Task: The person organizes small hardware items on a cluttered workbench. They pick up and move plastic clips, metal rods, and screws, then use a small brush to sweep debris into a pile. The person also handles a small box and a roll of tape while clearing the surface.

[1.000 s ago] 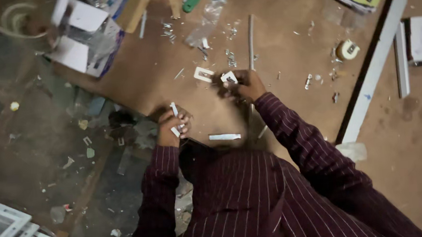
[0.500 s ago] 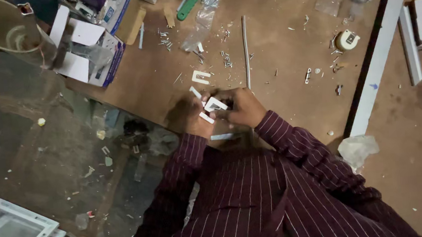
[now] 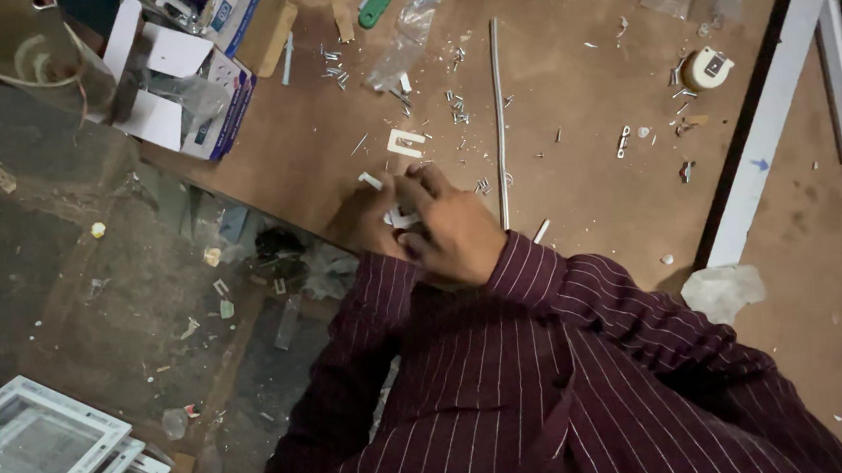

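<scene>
Pinching a small white plastic piece (image 3: 394,216) between both hands: left hand (image 3: 365,221) and right hand (image 3: 450,229) pressed together, just left of the long metal rod (image 3: 499,120). Another white bracket (image 3: 405,144) lies further up, also left of rod.

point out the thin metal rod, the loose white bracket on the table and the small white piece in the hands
thin metal rod (image 3: 499,120), head view, middle of its length
loose white bracket (image 3: 405,144), head view, its flat face
small white piece (image 3: 397,217), head view, the part showing between the hands
</scene>
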